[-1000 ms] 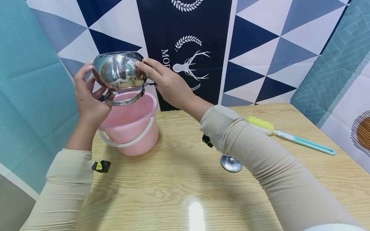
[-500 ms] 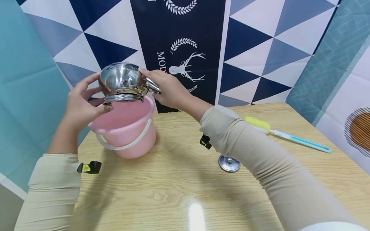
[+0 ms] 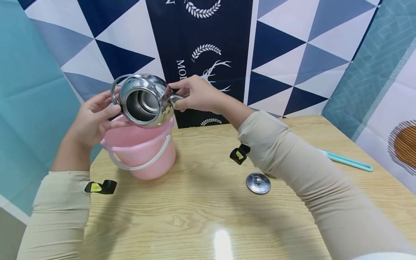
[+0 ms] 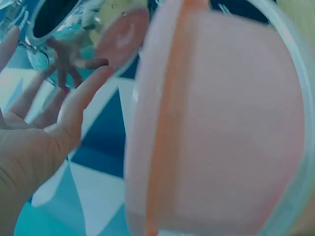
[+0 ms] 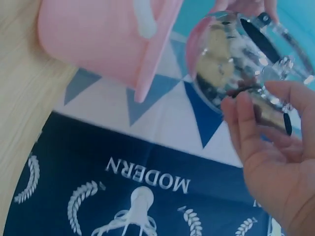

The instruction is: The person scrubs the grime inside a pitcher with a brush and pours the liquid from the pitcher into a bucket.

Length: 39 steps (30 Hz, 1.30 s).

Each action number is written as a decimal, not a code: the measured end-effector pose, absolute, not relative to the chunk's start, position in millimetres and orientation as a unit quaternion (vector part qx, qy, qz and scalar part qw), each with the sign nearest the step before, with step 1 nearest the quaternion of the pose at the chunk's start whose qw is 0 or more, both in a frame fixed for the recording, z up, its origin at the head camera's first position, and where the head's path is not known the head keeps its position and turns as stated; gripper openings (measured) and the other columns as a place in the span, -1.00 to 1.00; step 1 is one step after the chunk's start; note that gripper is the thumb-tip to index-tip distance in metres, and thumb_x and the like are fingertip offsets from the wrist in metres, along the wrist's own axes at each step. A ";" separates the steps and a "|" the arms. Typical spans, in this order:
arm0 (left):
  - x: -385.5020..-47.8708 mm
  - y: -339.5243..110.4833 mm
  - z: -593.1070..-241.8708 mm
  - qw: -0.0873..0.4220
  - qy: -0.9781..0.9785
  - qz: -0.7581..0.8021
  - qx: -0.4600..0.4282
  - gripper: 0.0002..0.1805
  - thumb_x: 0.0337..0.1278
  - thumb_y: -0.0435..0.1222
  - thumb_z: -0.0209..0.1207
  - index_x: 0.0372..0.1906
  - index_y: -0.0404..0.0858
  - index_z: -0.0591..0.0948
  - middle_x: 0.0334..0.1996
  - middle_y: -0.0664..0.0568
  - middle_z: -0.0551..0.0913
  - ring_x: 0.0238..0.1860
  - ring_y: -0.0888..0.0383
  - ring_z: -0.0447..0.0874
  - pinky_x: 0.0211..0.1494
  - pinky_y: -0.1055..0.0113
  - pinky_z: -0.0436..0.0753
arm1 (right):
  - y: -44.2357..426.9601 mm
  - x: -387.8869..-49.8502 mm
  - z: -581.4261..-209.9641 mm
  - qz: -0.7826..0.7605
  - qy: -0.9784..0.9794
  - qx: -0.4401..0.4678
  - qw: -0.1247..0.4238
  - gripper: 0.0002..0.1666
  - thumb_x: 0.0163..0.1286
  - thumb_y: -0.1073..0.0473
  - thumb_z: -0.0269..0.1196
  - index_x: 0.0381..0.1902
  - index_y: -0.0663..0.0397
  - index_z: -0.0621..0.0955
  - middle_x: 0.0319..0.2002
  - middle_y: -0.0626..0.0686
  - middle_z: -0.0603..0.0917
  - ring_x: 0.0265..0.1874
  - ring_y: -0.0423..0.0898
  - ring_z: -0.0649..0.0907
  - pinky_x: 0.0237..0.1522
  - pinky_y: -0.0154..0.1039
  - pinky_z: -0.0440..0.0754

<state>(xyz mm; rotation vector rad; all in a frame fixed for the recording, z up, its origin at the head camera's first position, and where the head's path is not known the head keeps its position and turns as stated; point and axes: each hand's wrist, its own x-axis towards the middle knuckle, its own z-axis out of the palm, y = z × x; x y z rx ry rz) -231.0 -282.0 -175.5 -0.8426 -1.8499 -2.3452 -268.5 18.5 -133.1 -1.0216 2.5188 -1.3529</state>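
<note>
A shiny metal kettle (image 3: 164, 117) is held in the air above the pink bucket (image 3: 151, 159), tilted so its uncovered round mouth faces me. My left hand (image 3: 92, 121) holds its left side by the base of the hoop handle (image 3: 118, 81), thumb in front and some fingers hidden behind. On the other side, my right hand (image 3: 203, 95) pinches the spout. The right wrist view shows the fingers and thumb of the right hand (image 5: 275, 157) around the spout (image 5: 270, 115). In the left wrist view, fingers of the left hand (image 4: 44, 137) touch the kettle.
The kettle's round metal lid (image 3: 258, 183) lies on the wooden table (image 3: 182, 213), beside the right sleeve. A turquoise brush handle (image 3: 351, 161) sticks out beyond that sleeve, which hides the rest. Patterned cloth walls stand close behind the bucket.
The kettle was upside down over the bucket and has turned so its mouth faces me. My right hand has shifted its hold to the spout, and the right sleeve now covers the yellow brush head.
</note>
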 end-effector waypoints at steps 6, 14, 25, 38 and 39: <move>-225.3 -264.6 -162.9 -0.045 -0.604 -0.761 -0.231 -0.70 0.46 -0.34 -0.01 0.14 -0.29 0.59 -0.07 -0.12 0.55 -0.29 0.04 0.64 -0.28 0.03 0.73 | 29.3 -250.6 -121.9 -0.539 0.807 -0.221 0.099 -0.64 0.26 0.31 0.28 0.03 0.21 0.66 -0.04 0.04 0.69 -0.28 -0.03 0.74 -0.17 -0.28 0.71; -215.5 -224.7 -150.9 -0.075 -0.648 -0.753 -0.092 -0.55 0.30 -0.02 0.18 0.07 -0.26 0.49 -0.26 -0.08 0.64 -0.39 0.06 0.69 -0.31 0.14 0.75 | 50.3 -243.4 -123.3 -0.626 0.766 -0.117 0.088 -0.76 0.30 0.26 0.24 -0.17 0.35 0.64 -0.07 0.17 0.66 -0.21 -0.03 0.73 -0.12 -0.26 0.70; -208.2 -164.7 -156.6 -0.071 -0.668 -0.741 -0.003 -0.40 0.16 0.09 0.26 0.08 -0.29 0.49 -0.43 -0.05 0.71 -0.50 0.10 0.73 -0.35 0.13 0.75 | 89.4 -231.6 -152.8 -0.664 0.747 -0.034 0.000 -0.75 0.31 0.16 0.22 -0.29 0.30 0.65 -0.30 0.12 0.69 -0.50 -0.14 0.66 -0.25 -0.33 0.70; -226.6 -118.0 -190.4 -0.107 -0.707 -0.699 0.007 -0.29 0.21 0.13 0.20 0.23 -0.34 0.48 0.10 -0.23 0.50 -0.17 -0.03 0.65 -0.24 0.08 0.74 | 135.3 -226.7 -191.4 -0.707 0.706 0.008 0.031 -0.74 0.34 0.21 0.18 -0.18 0.36 0.57 -0.34 0.10 0.64 -0.51 -0.16 0.61 -0.37 -0.43 0.66; -228.1 -115.2 -193.7 -0.110 -0.707 -0.698 0.010 -0.29 0.21 0.13 0.20 0.22 -0.35 0.49 0.11 -0.23 0.50 -0.15 -0.05 0.65 -0.24 0.09 0.74 | 137.9 -227.1 -194.7 -0.708 0.705 0.011 0.036 -0.74 0.34 0.21 0.18 -0.18 0.36 0.57 -0.35 0.09 0.65 -0.51 -0.17 0.61 -0.38 -0.44 0.66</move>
